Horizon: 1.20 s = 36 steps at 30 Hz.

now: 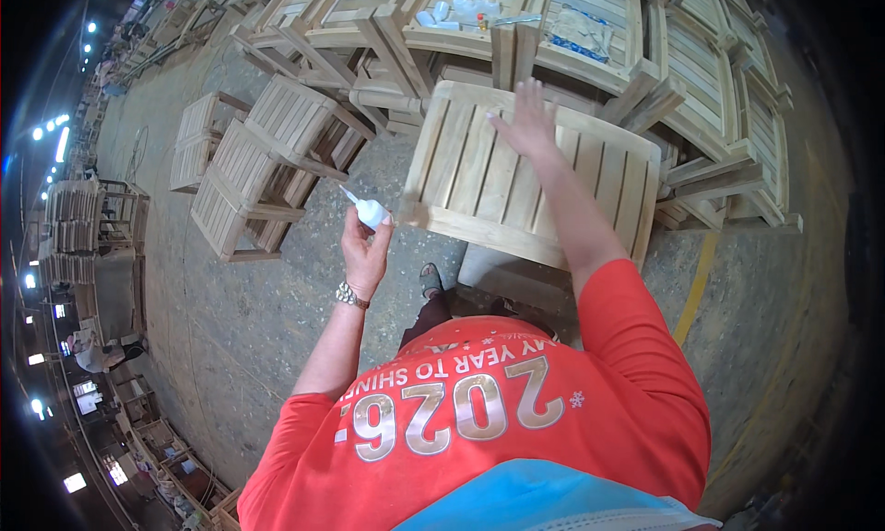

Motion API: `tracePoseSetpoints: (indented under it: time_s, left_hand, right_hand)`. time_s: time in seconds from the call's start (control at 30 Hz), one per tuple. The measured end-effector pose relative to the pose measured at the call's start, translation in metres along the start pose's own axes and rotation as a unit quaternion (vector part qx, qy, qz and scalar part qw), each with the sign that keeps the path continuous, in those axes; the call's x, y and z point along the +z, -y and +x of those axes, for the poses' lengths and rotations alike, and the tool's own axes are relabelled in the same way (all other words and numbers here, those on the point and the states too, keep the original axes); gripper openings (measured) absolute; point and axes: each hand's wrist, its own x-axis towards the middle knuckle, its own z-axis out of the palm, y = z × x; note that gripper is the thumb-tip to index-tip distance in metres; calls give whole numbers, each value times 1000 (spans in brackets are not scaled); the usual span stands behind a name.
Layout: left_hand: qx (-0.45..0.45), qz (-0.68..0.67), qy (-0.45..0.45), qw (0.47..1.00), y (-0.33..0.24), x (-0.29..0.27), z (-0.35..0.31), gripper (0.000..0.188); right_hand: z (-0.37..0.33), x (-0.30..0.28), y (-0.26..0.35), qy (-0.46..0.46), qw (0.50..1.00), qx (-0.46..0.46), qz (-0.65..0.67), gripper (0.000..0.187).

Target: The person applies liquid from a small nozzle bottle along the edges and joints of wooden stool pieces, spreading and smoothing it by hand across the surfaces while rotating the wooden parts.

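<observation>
A small white squeeze bottle with a long thin nozzle point(371, 213) is gripped in my left hand point(362, 252), its tip pointing up and to the left. My left hand is off to the left of a slatted wooden panel point(496, 176), not touching it. My right hand point(530, 130) reaches over the panel's far part, fingers stretched out; it seems to rest on the far rail, though contact is hard to tell. The panel has rounded corners and dark gaps between pale slats. My right forearm hides some of the slats.
Beyond the panel, slatted wooden frames hold white bottles point(475, 4) and a crumpled cloth point(583, 31). Slatted stools point(235, 194) stand on the concrete floor at left. Wooden stacks point(83, 219) are farther left. A person point(97, 356) is at the far left. A yellow line point(696, 287) marks the floor at right.
</observation>
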Motion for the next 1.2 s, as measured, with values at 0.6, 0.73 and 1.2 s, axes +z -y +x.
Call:
tracePoseSetpoints:
  time_s: [0.6,0.73,1.2]
  left_hand:
    - [-115,-36,-20,993,31,-85,-3,23]
    - [-118,-24,-13,993,27,-62,-1,25]
    - [-170,49,-65,982,23,-1,-66,23]
  right_hand:
    - [91,18,26,-284,869,-87,396,12]
    - [154,-19,-112,-361,913,107,157,15]
    - [244,-26,-169,-49,970,238,-6,35]
